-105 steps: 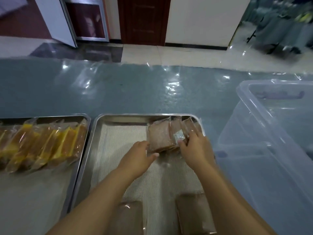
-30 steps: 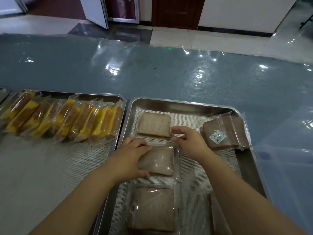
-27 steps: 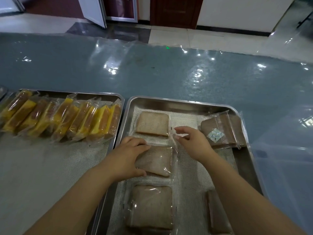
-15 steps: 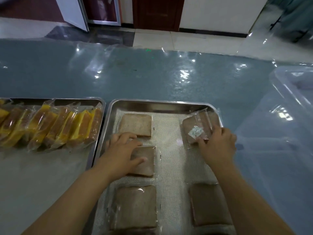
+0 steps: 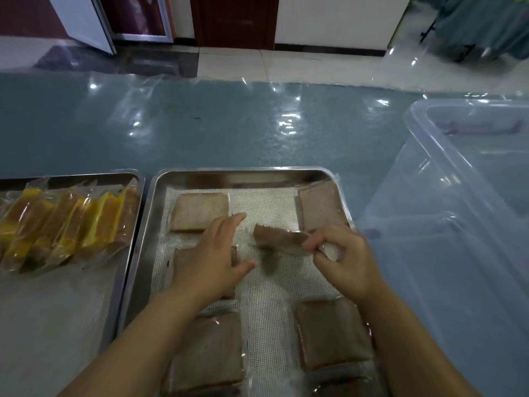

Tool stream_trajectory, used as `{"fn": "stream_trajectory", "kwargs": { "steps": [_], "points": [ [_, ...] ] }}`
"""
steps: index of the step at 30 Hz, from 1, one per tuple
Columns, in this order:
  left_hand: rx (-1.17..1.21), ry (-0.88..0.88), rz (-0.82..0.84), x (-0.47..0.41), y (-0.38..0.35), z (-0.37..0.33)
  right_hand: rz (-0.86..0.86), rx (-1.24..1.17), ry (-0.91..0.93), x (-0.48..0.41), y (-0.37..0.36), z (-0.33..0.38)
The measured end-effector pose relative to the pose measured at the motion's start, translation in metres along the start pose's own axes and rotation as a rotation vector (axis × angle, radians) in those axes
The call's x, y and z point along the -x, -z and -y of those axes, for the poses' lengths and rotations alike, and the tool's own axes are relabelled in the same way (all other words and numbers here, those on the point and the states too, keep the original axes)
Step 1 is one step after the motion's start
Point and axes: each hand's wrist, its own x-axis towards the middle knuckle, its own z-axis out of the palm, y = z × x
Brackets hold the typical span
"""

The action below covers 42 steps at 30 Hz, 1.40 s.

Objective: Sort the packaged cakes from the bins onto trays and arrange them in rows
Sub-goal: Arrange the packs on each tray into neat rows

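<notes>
A steel tray [image 5: 156, 202] with a white mesh liner holds several flat brown packaged cakes. My right hand [image 5: 346, 262] pinches one brown cake [image 5: 279, 239] by its wrapper and holds it tilted above the tray's middle. My left hand [image 5: 213, 259] lies flat, fingers spread, over a middle-left cake [image 5: 183, 260] that it mostly hides. Other cakes lie at the back left [image 5: 200, 212], back right [image 5: 320, 206], front left [image 5: 207, 349] and front right [image 5: 330, 332].
A second steel tray [image 5: 126, 253] on the left carries a row of yellow packaged cakes [image 5: 71, 224] standing on edge. A large clear plastic bin [image 5: 446, 224] stands at the right. Blue-grey tabletop covered with clear film [image 5: 229, 124] stretches behind the trays.
My right hand has lifted one brown cake off the back-right stack and brought it toward the tray's middle. My left hand stays on the middle-left cake.
</notes>
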Motion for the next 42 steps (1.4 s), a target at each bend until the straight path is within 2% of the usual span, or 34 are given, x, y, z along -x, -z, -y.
{"fn": "stream_trajectory", "kwargs": {
  "steps": [3,5,7,10,12,16,18,20,22,27,30,34,38,42],
  "points": [
    [0.035,-0.034,0.088,0.007,0.001,-0.005,0.011,-0.174,-0.206,0.012,0.005,0.006],
    [-0.045,-0.130,0.166,0.010,0.002,-0.006,-0.068,-0.120,-0.281,0.013,0.004,0.000],
    [-0.106,-0.188,0.234,0.012,0.001,-0.002,-0.133,-0.009,-0.359,0.009,0.003,-0.006],
    [-0.123,-0.147,0.277,0.012,-0.002,0.002,-0.170,0.270,-0.428,0.000,0.001,-0.016],
    [-0.164,-0.109,0.291,0.011,-0.001,-0.002,-0.123,0.433,-0.467,-0.008,0.001,-0.021],
    [-0.330,-0.082,0.337,0.001,-0.001,-0.014,0.093,0.752,-0.609,-0.025,-0.007,-0.025],
    [-0.354,-0.103,0.334,-0.001,-0.002,-0.018,0.065,0.803,-0.597,-0.032,-0.011,-0.026],
    [-0.303,-0.110,0.310,0.000,-0.005,-0.016,-0.028,0.747,-0.553,-0.036,-0.011,-0.025],
    [-0.248,-0.124,0.255,0.003,-0.009,-0.013,-0.131,0.588,-0.532,-0.038,-0.008,-0.027],
    [-0.083,-0.096,0.093,0.006,-0.020,-0.009,-0.410,-0.040,-0.543,-0.050,-0.005,-0.028],
    [-0.007,-0.111,0.010,0.004,-0.028,-0.012,-0.431,-0.220,-0.513,-0.065,0.002,-0.022],
    [0.020,-0.111,0.003,-0.002,-0.042,-0.021,-0.265,-0.162,-0.471,-0.089,0.012,-0.020],
    [-0.042,-0.114,0.090,-0.003,-0.042,-0.024,-0.173,0.197,-0.536,-0.101,0.013,-0.030],
    [-0.098,-0.076,-0.087,-0.008,-0.019,-0.007,0.009,0.354,-0.481,-0.102,-0.008,-0.032]
  ]
}}
